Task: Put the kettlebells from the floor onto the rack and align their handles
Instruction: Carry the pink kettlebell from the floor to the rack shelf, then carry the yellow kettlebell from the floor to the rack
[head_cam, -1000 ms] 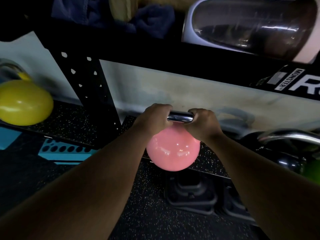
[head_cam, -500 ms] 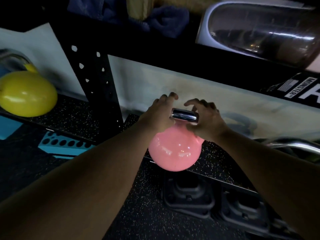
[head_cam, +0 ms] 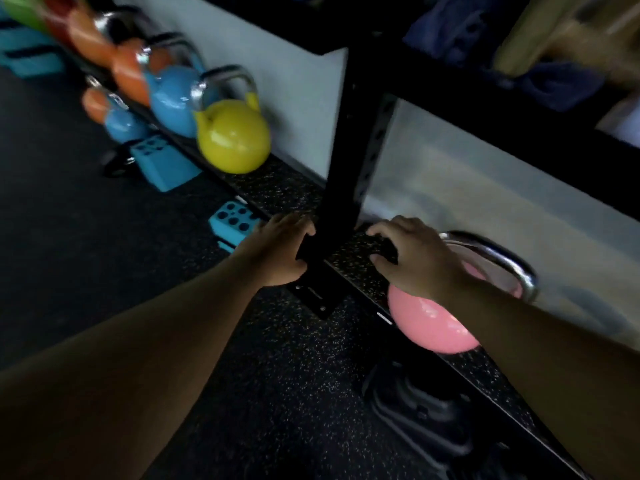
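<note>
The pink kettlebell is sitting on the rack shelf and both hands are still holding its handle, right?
Not quite. The pink kettlebell does sit on the rack shelf, but the head view shows both hands off its handle. The left hand and the right hand are open, on either side of the black rack post.

Lots cut off or smeared in this one

The right forearm covers part of the pink kettlebell [head_cam: 429, 327] and the near end of its handle [head_cam: 498, 258]. Upper left, the orange kettlebells [head_cam: 128, 71] are motion-blurred and a green one [head_cam: 24, 12] runs off the edge. Top right, the blue cloth [head_cam: 554, 81] is blurry and cropped. Can't make out the dark object [head_cam: 422, 410] under the shelf.
</note>
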The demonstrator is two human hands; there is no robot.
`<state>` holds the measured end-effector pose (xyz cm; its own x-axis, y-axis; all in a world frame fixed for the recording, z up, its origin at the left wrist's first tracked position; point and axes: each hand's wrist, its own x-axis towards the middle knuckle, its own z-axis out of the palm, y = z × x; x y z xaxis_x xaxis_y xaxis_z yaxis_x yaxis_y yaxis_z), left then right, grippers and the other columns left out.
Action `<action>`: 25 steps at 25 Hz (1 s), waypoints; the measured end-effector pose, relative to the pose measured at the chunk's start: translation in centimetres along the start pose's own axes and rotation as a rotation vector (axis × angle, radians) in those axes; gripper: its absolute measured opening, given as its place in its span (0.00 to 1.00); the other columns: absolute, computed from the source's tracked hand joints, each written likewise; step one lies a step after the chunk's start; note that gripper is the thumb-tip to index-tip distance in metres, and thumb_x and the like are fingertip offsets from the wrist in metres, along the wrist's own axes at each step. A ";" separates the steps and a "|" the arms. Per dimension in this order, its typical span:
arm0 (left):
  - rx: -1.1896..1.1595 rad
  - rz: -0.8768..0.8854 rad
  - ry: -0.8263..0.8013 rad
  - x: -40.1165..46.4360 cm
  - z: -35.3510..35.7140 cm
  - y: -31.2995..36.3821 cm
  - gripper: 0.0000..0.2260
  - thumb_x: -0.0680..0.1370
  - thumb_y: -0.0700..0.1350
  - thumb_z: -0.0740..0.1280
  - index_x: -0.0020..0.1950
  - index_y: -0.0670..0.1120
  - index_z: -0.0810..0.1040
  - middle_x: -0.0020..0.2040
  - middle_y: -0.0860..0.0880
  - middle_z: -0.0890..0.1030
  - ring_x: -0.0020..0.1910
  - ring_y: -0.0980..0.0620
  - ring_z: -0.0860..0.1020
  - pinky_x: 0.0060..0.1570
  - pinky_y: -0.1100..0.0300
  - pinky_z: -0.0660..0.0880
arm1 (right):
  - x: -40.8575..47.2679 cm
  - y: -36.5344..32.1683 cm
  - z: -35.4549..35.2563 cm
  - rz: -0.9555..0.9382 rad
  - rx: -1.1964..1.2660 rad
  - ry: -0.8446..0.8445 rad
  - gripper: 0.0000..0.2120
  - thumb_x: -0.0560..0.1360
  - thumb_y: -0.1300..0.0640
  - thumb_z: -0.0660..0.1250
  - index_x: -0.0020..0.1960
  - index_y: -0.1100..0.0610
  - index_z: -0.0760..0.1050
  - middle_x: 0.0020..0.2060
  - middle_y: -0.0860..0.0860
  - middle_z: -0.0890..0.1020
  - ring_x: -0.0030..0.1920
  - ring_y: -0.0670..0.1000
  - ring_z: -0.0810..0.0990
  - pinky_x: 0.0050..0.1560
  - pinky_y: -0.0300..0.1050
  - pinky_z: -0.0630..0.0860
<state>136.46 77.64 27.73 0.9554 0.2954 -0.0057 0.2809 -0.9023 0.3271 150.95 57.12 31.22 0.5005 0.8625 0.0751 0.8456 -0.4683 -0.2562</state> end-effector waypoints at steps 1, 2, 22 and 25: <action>0.017 -0.048 -0.012 -2.2 -0.3 -1.9 0.24 0.70 0.49 0.70 0.65 0.52 0.70 0.64 0.48 0.74 0.63 0.44 0.72 0.59 0.46 0.67 | 0.6 -1.9 0.8 -0.034 0.019 -0.021 0.18 0.72 0.53 0.71 0.61 0.53 0.78 0.52 0.55 0.82 0.57 0.59 0.77 0.57 0.51 0.73; 0.030 -0.108 -0.027 -5.1 -0.5 -4.2 0.24 0.70 0.50 0.70 0.66 0.53 0.70 0.65 0.48 0.74 0.65 0.45 0.71 0.60 0.46 0.66 | 1.2 -4.3 1.7 -0.085 0.046 -0.051 0.16 0.72 0.53 0.70 0.60 0.52 0.78 0.51 0.53 0.83 0.55 0.57 0.78 0.56 0.51 0.74; -0.078 -1.229 -0.054 -83.8 3.3 -39.0 0.25 0.68 0.53 0.70 0.65 0.56 0.70 0.65 0.50 0.75 0.65 0.45 0.71 0.59 0.48 0.67 | -10.7 -77.8 40.0 -0.833 0.197 -0.753 0.13 0.76 0.49 0.68 0.60 0.45 0.74 0.48 0.44 0.77 0.53 0.47 0.76 0.54 0.49 0.76; -0.061 -1.324 -0.110 -93.2 5.3 -41.5 0.27 0.67 0.50 0.69 0.66 0.55 0.70 0.65 0.49 0.74 0.65 0.44 0.71 0.60 0.48 0.68 | -15.5 -84.8 45.0 -0.893 0.225 -0.832 0.12 0.75 0.50 0.68 0.59 0.46 0.75 0.47 0.45 0.78 0.51 0.49 0.76 0.53 0.50 0.76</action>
<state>36.26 85.85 9.69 -0.0305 0.9046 -0.4252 0.9965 0.0605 0.0572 63.12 92.07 8.44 -0.5735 0.7603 -0.3050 0.7379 0.3178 -0.5954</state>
